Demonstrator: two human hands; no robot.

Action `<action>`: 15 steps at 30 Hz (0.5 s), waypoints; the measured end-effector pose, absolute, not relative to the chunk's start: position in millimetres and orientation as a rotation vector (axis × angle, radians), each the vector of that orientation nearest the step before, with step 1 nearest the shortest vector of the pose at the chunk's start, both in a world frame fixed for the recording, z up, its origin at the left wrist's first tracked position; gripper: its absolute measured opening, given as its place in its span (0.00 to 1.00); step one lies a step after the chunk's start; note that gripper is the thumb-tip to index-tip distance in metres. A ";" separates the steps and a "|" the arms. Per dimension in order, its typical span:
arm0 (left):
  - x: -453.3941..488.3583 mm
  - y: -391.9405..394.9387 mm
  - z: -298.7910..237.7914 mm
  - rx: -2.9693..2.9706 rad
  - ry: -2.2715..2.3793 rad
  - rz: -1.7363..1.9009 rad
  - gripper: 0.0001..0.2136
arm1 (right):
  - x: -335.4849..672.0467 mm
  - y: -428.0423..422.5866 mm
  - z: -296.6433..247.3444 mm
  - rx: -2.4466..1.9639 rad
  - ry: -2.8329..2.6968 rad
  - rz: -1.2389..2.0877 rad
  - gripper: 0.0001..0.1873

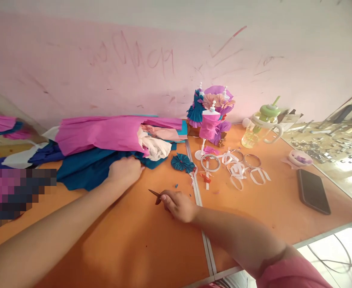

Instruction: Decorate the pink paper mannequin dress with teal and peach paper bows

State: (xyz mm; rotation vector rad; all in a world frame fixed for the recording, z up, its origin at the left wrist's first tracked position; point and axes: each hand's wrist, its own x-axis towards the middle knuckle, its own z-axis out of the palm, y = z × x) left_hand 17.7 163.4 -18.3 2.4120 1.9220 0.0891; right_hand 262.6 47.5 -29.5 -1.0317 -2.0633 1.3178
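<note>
My left hand [126, 172] is closed on the near edge of a large dark blue sheet of crepe paper [85, 172]; its fingertips are partly hidden. A pink sheet [100, 134] and a crumpled cream piece [156, 147] lie over the blue one. My right hand [180, 206] grips a pair of scissors [154, 195], blades pointing left above the orange table [163, 248]. Between the hands and the back of the table rests a pleated blue rosette [183, 163].
Small dress forms [209, 124] in paper dresses stand at the back. Tape rolls [210, 163], curled white strips [237, 170], a green-lidded bottle [261, 124], a small bowl [300, 158] and a phone [314, 191] are to the right. A metal-edged seam [198, 196] crosses the tabletop.
</note>
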 end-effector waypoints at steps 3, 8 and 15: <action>28.9 141.3 -30.2 2.516 1.843 0.115 0.20 | 262.3 46.5 -30.6 -0.999 -2.077 1.275 0.29; 31.0 144.2 -51.8 2.585 1.645 0.109 0.23 | 265.0 41.0 -28.1 -0.980 -2.094 1.174 0.29; 10.3 131.1 -52.3 2.592 1.422 0.127 0.24 | 267.0 36.7 -22.3 -1.017 -2.145 0.998 0.24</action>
